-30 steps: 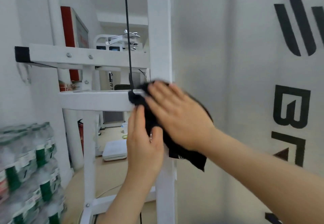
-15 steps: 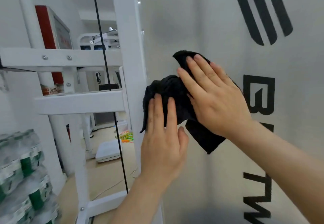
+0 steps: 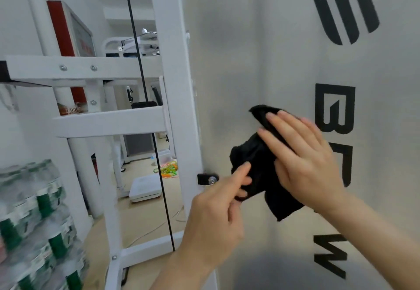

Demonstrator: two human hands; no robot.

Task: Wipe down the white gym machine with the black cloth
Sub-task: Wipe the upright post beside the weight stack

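1. Green-labelled bottles [image 3: 34, 221] fill the lower left, too blurred to count.
2. The white machine [image 3: 109, 124] stands left of centre. It shows one upright [image 3: 172, 85], three crossbars [image 3: 79, 69], one black cable [image 3: 145, 108] and one black bracket [image 3: 208, 179] low on the upright.
3. Left hand [image 3: 216, 212], lower centre: a second ago it lay flat on the cloth. Now its fingers are curled, index out, seemingly pinching the cloth's lower left edge.
4. The one cloth [image 3: 256, 164], right of centre, has left the joint of upright and crossbar. It has gone rightward and down onto the grey panel [image 3: 227, 62], clear of the upright.
5. Right hand [image 3: 304, 160], fingers straight, presses the cloth flat against the panel.
6. Two hands in all. Wiping seems to have passed from frame to panel, and the left hand looks to be regathering the cloth.
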